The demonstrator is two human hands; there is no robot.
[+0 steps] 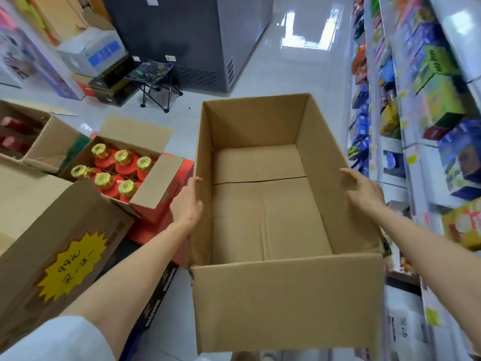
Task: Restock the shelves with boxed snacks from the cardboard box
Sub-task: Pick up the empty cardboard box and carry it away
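Nearest to us in the head view is the pale sleeve (pixel 59 340) on our left arm, at the bottom left corner. Just beyond it stands the cardboard box (pixel 286 303), open at the top, its flaps upright; we see only bare brown cardboard on its floor, with a seam across the middle. Our left hand (pixel 186 201) lies flat against the outside of the box's left wall, thumb hooked over the rim, so it presses the wall rather than closing round it. Our right hand (pixel 364 190) is at the right wall near the rim, fingers spread and loose; we cannot tell whether it touches the cardboard or sits just off it.

To the left of the box a carton (pixel 46 238) bears a yellow starburst price sticker (pixel 73 267). Beyond that, an open red case (pixel 161 188) holds red bottles with gold caps (pixel 122 157), six caps showing. Farther left another open carton (pixel 44 142) holds reddish packs, too blurred to make out.

Along the right side run the shelves (pixel 413 142), white, stocked with boxed snacks (pixel 440 95) in blue, green and yellow, smeared by motion. Across the glossy white floor (pixel 286 71) sit a small folding stool (pixel 153 79) and, behind it, a dark grey chest cabinet (pixel 187 35)
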